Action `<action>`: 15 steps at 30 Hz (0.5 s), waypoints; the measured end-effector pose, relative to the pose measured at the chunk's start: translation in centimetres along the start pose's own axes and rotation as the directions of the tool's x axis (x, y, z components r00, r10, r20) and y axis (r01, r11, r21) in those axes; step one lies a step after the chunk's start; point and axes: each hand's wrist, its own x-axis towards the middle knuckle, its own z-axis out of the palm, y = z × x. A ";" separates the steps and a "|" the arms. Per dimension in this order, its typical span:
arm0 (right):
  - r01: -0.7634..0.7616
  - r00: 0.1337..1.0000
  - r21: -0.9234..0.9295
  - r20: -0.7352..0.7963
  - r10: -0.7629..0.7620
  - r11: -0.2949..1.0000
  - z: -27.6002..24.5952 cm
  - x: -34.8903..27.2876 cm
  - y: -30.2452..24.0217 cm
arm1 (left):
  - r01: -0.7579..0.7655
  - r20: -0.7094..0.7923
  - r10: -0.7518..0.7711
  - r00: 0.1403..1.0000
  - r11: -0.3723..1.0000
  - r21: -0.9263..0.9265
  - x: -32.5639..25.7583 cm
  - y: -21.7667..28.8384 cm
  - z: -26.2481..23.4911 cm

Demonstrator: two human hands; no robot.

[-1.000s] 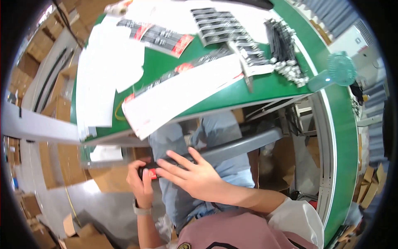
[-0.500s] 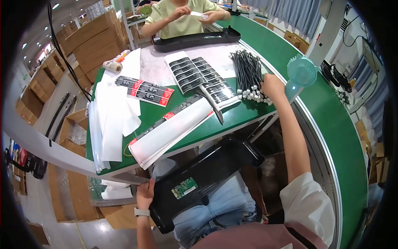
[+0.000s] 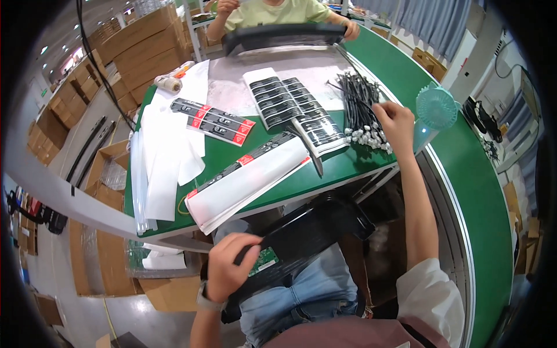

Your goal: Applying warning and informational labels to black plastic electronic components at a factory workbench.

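Just left of my right hand (image 3: 397,124) lies the bundle of black cables (image 3: 358,101), right beside my fingertips; its long axis runs away from me across the desk (image 3: 226,153), white connectors (image 3: 368,138) at the near end. My right thumb and forefinger look drawn together at its edge, but whether they grip a cable I cannot tell. My left hand (image 3: 229,267), much farther from the bundle, curls over the black plastic housing (image 3: 313,226) on my lap, close beside the green circuit board (image 3: 266,264); whether those fingers are closed on anything is unclear. Black-and-white sticker sheets (image 3: 272,98) and a red-and-black label strip (image 3: 212,122) carry print too small to read.
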 end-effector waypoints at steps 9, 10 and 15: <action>0.270 0.889 0.334 0.273 -0.367 0.903 -2.4 -16.8 -12.1 | 0.084 -0.142 -0.335 0.931 0.576 -0.813 8.9 6.6 2.5; 0.326 0.871 0.341 0.253 -0.421 0.882 -2.2 -18.1 -12.1 | 0.051 -0.166 -0.325 0.931 0.566 -0.823 8.9 6.9 2.3; 0.255 0.826 0.372 0.396 -0.401 0.892 -0.6 -21.1 -11.8 | 0.128 -0.047 -0.290 0.956 0.556 -0.821 5.6 6.0 2.0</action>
